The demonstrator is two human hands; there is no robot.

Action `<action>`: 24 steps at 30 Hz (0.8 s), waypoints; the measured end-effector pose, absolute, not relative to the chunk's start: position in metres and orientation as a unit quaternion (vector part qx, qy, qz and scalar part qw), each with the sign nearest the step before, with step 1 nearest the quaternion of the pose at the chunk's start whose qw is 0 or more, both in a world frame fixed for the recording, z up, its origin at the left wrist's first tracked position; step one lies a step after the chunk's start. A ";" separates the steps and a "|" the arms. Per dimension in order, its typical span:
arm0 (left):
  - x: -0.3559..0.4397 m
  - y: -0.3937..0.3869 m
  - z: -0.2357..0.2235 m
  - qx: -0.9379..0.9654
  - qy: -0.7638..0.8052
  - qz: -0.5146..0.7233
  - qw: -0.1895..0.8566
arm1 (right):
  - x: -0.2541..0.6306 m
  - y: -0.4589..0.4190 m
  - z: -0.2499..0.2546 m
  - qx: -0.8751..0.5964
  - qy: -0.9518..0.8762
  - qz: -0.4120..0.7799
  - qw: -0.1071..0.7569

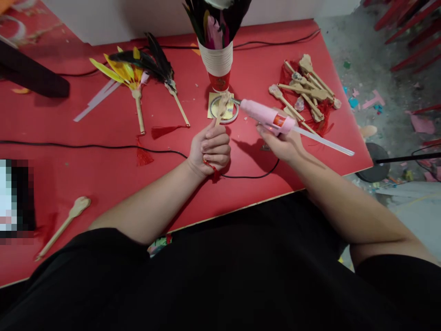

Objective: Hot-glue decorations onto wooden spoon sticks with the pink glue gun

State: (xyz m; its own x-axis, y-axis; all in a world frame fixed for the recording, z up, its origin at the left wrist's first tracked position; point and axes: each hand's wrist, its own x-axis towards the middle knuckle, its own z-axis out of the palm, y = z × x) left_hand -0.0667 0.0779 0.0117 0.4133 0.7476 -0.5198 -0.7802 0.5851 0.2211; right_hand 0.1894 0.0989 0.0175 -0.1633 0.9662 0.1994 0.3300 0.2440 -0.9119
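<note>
My left hand [211,148] is closed around a wooden fan handle [223,105], its broad head pointing up and a red tassel [215,173] hanging below the fist. In my right hand [283,140] is a pink glue gun [267,115], with a clear glue stick [325,140] sticking out of its back. The nozzle is at the head of the handle, touching or very close to it. Behind the handle lie a ring-shaped roll [235,114] and a yellow paper square [210,103].
A paper cup [217,57] of feathers stands at the back. Left of it lie a yellow feather fan [137,103] and a black feather fan [177,99]. Several wooden handles [312,92] are piled at right; one more handle [65,225] lies front left. A black cord [86,145] crosses the red table [113,184].
</note>
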 end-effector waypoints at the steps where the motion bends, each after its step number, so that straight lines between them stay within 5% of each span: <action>1: -0.067 0.077 0.010 -0.031 0.294 0.451 0.842 | 0.189 0.100 0.016 -0.489 -0.673 0.367 0.416; 10: -0.066 0.074 0.006 -0.023 0.294 0.446 0.845 | 0.184 0.098 0.023 -0.527 -0.683 0.282 0.419; 24: -0.058 0.077 0.021 -0.012 0.303 0.457 0.837 | 0.188 0.120 0.000 -0.546 -0.608 0.449 0.363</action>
State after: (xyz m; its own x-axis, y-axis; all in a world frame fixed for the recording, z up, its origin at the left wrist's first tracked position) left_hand -0.0575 0.0771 0.0209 0.3999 0.7566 -0.5174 -0.7712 0.5828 0.2562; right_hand 0.1877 0.1197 0.0004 -0.1414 0.9888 -0.0486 0.3379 0.0021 -0.9412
